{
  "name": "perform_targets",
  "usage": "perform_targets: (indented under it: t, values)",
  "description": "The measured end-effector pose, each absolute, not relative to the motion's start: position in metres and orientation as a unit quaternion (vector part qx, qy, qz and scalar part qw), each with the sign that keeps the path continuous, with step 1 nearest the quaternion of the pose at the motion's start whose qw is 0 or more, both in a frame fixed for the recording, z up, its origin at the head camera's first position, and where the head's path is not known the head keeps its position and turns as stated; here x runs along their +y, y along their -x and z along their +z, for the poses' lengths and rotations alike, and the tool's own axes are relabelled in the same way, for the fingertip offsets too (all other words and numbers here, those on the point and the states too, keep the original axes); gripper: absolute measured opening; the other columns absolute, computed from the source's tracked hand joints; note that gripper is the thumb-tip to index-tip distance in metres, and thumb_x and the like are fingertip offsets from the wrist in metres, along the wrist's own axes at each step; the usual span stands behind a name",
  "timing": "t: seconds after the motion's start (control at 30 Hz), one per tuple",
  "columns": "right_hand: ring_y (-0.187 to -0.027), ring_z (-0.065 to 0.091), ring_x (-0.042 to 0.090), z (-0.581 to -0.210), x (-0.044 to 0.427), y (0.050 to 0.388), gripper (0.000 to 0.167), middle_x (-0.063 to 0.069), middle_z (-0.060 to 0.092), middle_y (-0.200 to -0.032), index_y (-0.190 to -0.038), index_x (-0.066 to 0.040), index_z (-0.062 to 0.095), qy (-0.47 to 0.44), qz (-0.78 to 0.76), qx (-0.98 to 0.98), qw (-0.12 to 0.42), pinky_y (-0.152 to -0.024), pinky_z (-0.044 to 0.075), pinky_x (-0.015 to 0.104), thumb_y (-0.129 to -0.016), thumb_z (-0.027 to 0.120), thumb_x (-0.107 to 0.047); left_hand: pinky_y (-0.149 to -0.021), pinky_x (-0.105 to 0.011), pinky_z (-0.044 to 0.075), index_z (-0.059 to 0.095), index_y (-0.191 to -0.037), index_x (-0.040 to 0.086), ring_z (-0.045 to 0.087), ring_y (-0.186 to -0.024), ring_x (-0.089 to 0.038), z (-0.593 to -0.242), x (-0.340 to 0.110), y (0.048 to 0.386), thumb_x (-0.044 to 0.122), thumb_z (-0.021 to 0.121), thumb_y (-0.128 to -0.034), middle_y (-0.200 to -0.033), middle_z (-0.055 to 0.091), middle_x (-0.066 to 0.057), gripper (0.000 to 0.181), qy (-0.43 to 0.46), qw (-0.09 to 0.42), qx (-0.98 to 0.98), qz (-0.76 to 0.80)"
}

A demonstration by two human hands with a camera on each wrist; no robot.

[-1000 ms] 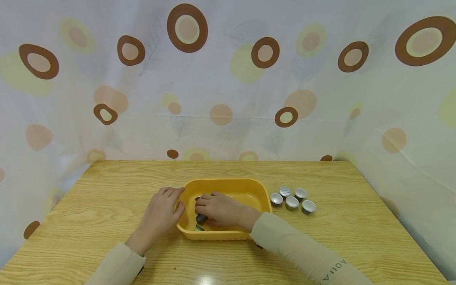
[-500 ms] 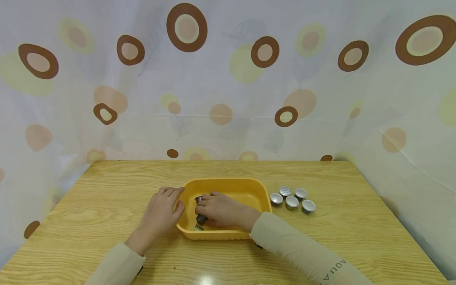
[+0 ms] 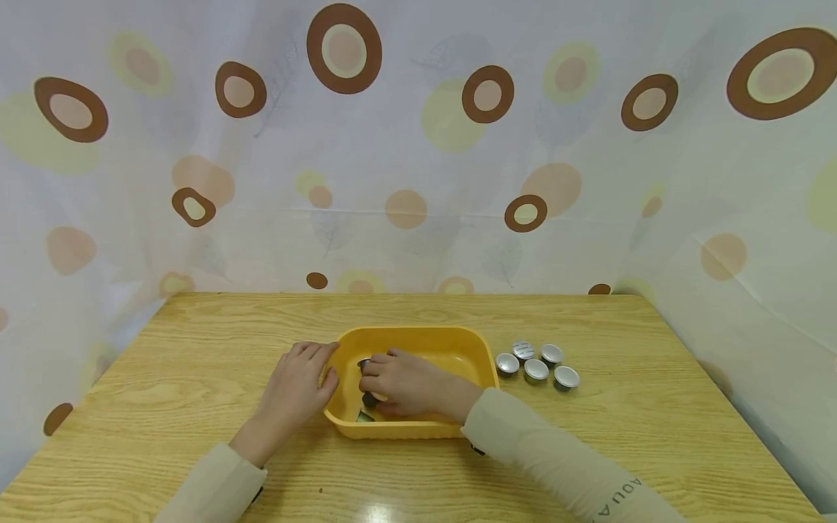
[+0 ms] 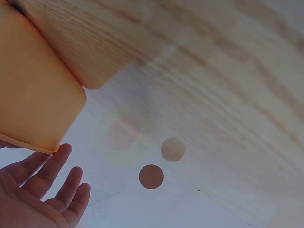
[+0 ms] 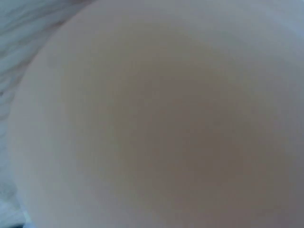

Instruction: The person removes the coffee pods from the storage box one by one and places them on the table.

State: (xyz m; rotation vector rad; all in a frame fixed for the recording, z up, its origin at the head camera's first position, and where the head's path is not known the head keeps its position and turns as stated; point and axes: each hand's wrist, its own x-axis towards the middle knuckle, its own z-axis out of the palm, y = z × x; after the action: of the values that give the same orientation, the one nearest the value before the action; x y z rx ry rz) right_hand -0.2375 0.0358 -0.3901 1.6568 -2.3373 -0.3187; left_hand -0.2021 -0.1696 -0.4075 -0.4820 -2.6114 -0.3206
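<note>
In the head view my right hand (image 3: 408, 383) reaches into a yellow plastic tub (image 3: 484, 357), fingers curled down over a dark coffee capsule (image 3: 370, 399). Most of that capsule is hidden under the fingers. Another dark capsule (image 3: 363, 365) shows just beyond the fingertips, and a small greenish piece (image 3: 365, 417) lies near the tub's front wall. At the left end, my left hand (image 3: 297, 385) rests against the tub's rim. Its fingers look fairly straight in the left wrist view, a fingertip touching the rim (image 4: 28, 144). A blurred pale surface fills the right wrist view.
To the right of the tub, several coffee capsules (image 3: 536, 371) with silver-white lids stand grouped on the wooden table (image 3: 628, 428). A patterned curtain (image 3: 418, 145) hangs behind the table and along both sides.
My right fingers have shifted slightly over the dark capsule, so less of it shows. The left hand, tub and capsules outside stay where they were.
</note>
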Motion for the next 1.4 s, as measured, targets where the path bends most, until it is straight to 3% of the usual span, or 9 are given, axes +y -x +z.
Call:
perform_targets:
  t: [0.27,0.6,1.4]
  values:
    - [-0.095,0.054,0.008,-0.385,0.042,0.238,0.028,-0.010,0.061,-0.105,-0.107,-0.023,0.060,-0.568,-0.114,-0.803,0.139,-0.076,0.046,0.025,-0.085,0.060,-0.040,-0.085,-0.043,0.048,0.061,-0.116,0.006,0.056,-0.101,-0.027,-0.407,-0.169,0.202,0.017,0.059,-0.0837,-0.106,0.066,-0.007,0.035,0.176,0.232,-0.950,-0.111]
    - [-0.099,0.054,0.009,-0.383,0.051,0.239,0.032,-0.010,0.061,-0.109,-0.112,-0.023,0.059,-0.550,-0.122,-0.815,0.137,-0.084,0.047,0.027,-0.087,0.057,-0.042,-0.086,-0.044,0.048,0.060,-0.117,0.006,0.056,-0.102,-0.027,-0.407,-0.169,0.202,0.017,0.059,-0.0838,-0.107,0.066,-0.007,0.035,0.171,0.226,-0.952,-0.113]
    - [-0.096,0.054,0.012,-0.371,0.093,0.243,0.025,-0.006,0.062,-0.100,-0.104,-0.019,0.063,-0.538,-0.065,-0.827,0.147,-0.082,0.047,0.030,-0.084,0.062,-0.034,-0.086,-0.044,0.047,0.060,-0.118,0.005,0.055,-0.103,-0.027,-0.405,-0.169,0.201,0.017,0.059,-0.0838,-0.108,0.066,-0.007,0.036,0.171,0.223,-0.953,-0.117]
